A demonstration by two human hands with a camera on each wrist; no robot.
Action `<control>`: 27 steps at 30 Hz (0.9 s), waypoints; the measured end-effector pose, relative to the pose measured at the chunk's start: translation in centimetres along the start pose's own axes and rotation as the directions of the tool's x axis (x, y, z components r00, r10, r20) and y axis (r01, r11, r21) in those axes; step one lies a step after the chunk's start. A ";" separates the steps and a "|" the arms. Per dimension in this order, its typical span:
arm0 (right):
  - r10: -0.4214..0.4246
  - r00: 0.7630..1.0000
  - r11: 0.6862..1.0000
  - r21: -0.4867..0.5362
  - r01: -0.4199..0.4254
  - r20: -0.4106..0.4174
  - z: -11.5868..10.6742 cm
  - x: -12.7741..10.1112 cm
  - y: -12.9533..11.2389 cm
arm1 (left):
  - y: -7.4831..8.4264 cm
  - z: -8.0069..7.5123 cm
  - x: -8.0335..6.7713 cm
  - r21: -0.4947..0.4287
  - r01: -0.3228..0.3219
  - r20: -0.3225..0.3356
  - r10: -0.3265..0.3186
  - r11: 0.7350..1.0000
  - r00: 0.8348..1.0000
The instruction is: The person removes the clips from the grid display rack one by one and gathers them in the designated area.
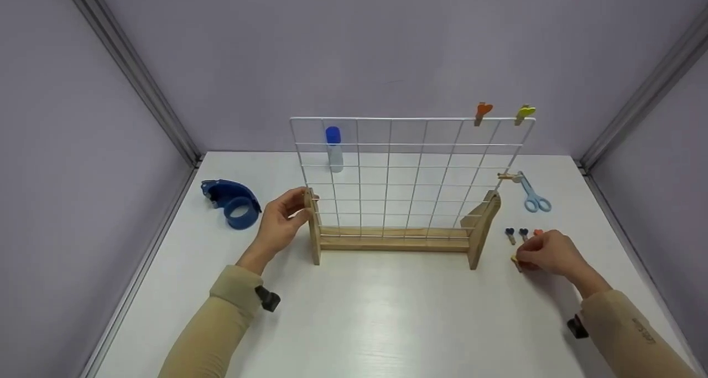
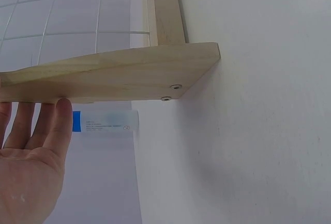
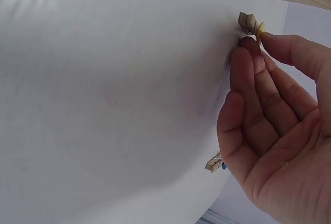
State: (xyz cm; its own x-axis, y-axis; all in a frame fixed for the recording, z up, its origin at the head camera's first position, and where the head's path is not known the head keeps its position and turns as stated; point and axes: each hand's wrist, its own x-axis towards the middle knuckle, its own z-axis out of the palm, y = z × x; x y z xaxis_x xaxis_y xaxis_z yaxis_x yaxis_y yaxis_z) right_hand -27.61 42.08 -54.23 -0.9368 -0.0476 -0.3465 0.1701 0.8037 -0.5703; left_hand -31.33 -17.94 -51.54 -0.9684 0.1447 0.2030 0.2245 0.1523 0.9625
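Note:
My left hand (image 1: 278, 226) grips the left side post (image 2: 119, 76) of a wooden stand that holds a white wire grid (image 1: 387, 167) upright. Some of its fingertips are hidden behind the post. On the right, my right hand (image 1: 553, 252) pinches a small wooden clothespin (image 3: 249, 23) with a yellow heart between thumb and fingers, at the tabletop. Just beyond that hand lie two dark blue heart clothespins (image 1: 510, 235) and an orange one (image 1: 538, 232), partly covered. An orange heart clothespin (image 1: 483, 112) and a yellow one (image 1: 524, 113) sit on the grid's top wire.
Another clothespin (image 1: 506, 176) is clipped to the grid's right edge. Light blue scissors (image 1: 536, 202) lie right of the stand. A blue tape dispenser (image 1: 229, 190) lies at the left. Behind the grid stands a clear tube with a blue cap (image 1: 333, 135). Walls enclose the white table (image 1: 387, 322).

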 end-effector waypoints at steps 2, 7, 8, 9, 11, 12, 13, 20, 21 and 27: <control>-0.015 1.000 1.000 -0.020 0.014 -0.021 -0.2 -0.2 -0.1 | 0.0 0.0 0.0 -0.005 -0.004 0.002 0.004 1.000 1.000; -0.047 0.997 0.998 -0.042 0.044 -0.062 -0.9 -1.0 -1.0 | 0.0 0.0 0.0 -0.009 -0.004 -0.001 0.004 1.000 1.000; -0.056 0.996 0.998 -0.041 0.053 -0.069 -1.2 -1.1 -1.3 | 0.0 0.0 0.0 -0.009 -0.003 -0.002 0.003 1.000 1.000; -0.067 0.995 0.997 -0.040 0.064 -0.078 -1.4 -1.3 -1.5 | 0.1 0.1 0.0 -0.009 -0.001 -0.002 0.001 1.000 1.000; -0.089 0.991 0.996 -0.034 0.087 -0.098 -2.0 -1.7 -2.1 | 0.0 0.0 0.0 -0.011 0.002 -0.004 -0.002 1.000 1.000; -0.101 0.989 0.995 -0.029 0.098 -0.108 -2.3 -1.9 -2.4 | 0.0 0.0 0.0 -0.014 0.004 -0.004 -0.004 1.000 1.000; -0.112 0.986 0.994 -0.026 0.110 -0.123 -2.7 -2.1 -2.7 | 0.0 0.0 0.0 -0.014 0.008 -0.004 -0.008 1.000 1.000; -0.175 0.950 0.981 0.041 0.192 -0.258 -4.9 -3.9 -5.7 | 0.3 0.0 -0.1 -0.015 0.044 0.004 -0.044 0.999 0.999; -0.195 0.940 0.974 0.058 0.219 -0.278 -5.3 -4.1 -6.1 | 0.3 0.0 -0.2 -0.013 0.047 0.004 -0.047 0.999 0.999; -0.269 0.864 0.941 0.077 0.331 -0.425 -7.7 -5.5 -9.5 | 0.4 0.1 -0.2 -0.006 0.036 0.007 -0.036 0.999 0.999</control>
State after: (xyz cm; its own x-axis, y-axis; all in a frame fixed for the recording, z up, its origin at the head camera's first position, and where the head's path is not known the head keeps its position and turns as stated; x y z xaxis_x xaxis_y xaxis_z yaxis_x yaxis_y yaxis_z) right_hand -26.42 39.25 -41.16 -0.9853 -0.0051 0.1709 -0.1265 0.6945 -0.7083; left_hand -31.06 -17.81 -51.19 -0.9752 0.1455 0.1669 0.1887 0.1517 0.9702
